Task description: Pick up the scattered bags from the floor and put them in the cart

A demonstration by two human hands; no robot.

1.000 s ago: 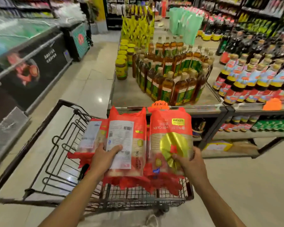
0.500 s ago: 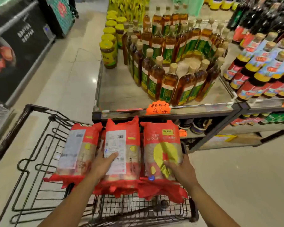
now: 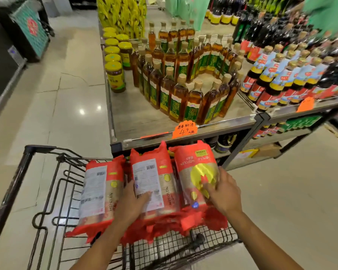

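Three red bags lie side by side in the black wire cart point(image 3: 15, 189). The left bag point(image 3: 98, 191) shows its white back label, and no hand touches it. My left hand point(image 3: 130, 203) grips the middle bag point(image 3: 160, 182) at its left edge, thumb across the white label. My right hand point(image 3: 225, 193) holds the right bag point(image 3: 193, 172), with the thumb on its yellow emblem and the fingers round its right edge. The bags' lower ends rest on the cart's mesh floor, and more red packaging lies crumpled beneath them.
A low display table point(image 3: 144, 121) with brown oil bottles point(image 3: 191, 102) and yellow-lidded jars point(image 3: 115, 76) stands right behind the cart, an orange price tag point(image 3: 184, 130) on its edge. Shelves of sauce bottles point(image 3: 281, 78) run to the right. A freezer point(image 3: 6, 61) lines the left aisle.
Both hands have lowered the middle and right bags from above the cart down into it beside the left bag. The view has tilted down and come closer.
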